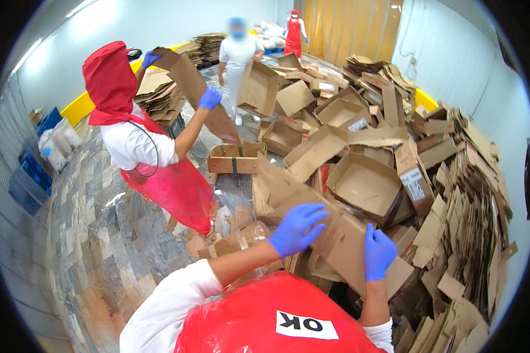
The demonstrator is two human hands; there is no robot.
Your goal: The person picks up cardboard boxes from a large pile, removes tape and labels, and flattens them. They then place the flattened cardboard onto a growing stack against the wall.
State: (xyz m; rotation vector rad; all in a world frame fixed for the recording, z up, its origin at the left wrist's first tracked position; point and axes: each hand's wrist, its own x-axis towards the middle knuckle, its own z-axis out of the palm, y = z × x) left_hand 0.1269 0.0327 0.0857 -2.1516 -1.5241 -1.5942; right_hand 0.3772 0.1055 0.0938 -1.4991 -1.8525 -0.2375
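Observation:
A long flattened cardboard box (335, 232) slants in front of me, from the pile's near edge down toward my right. My right hand (378, 254), in a blue glove, is closed on its near edge with the thumb up. Over the cardboard's left part lies my left hand (299, 229), also blue-gloved, its fingers stretched out and slightly apart. Whether its palm presses on the cardboard I cannot tell. Just beyond stands an open cardboard tray box (232, 164) with a green strip. Another open box (365, 183) rests in the pile beyond my right hand.
Flattened cardboard (465, 223) stands in dense rows along the right wall. At left, a co-worker in a red apron (168, 188) holds a long cardboard piece (200, 94). Two more people stand farther back. Scraps and plastic lie on the tiled floor (100, 235).

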